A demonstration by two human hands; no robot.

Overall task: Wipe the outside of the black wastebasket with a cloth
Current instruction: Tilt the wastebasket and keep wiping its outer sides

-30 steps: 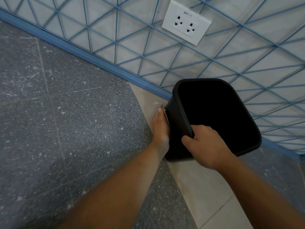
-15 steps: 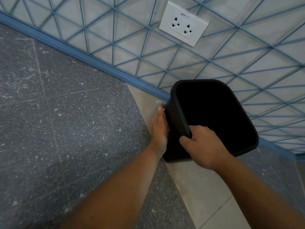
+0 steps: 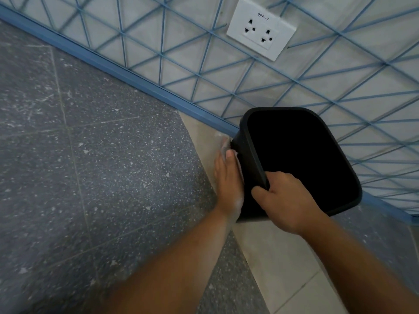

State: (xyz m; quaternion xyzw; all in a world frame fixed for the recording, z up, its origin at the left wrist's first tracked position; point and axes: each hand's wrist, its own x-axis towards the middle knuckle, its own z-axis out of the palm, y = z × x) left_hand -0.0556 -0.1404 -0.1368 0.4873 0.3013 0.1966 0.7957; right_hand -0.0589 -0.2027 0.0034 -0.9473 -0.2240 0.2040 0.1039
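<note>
The black wastebasket (image 3: 301,123) stands on the floor against the wall, its dark opening facing me. My left hand (image 3: 227,182) lies flat with straight fingers against the basket's left outer side, pressing a pale cloth (image 3: 221,141) to it; only a blurred edge of the cloth shows past my fingertips and along my hand. My right hand (image 3: 283,200) grips the basket's near-left rim, fingers curled over it into the inside.
A wall with blue criss-cross lines and a blue skirting strip (image 3: 127,71) runs behind the basket. A white double socket (image 3: 260,34) sits above it. The floor is dark speckled tile (image 3: 90,177) with a pale beige strip (image 3: 283,257) under the basket.
My left hand with the cloth has slid a little along the basket's left side toward the wall. My right hand keeps its grip on the rim.
</note>
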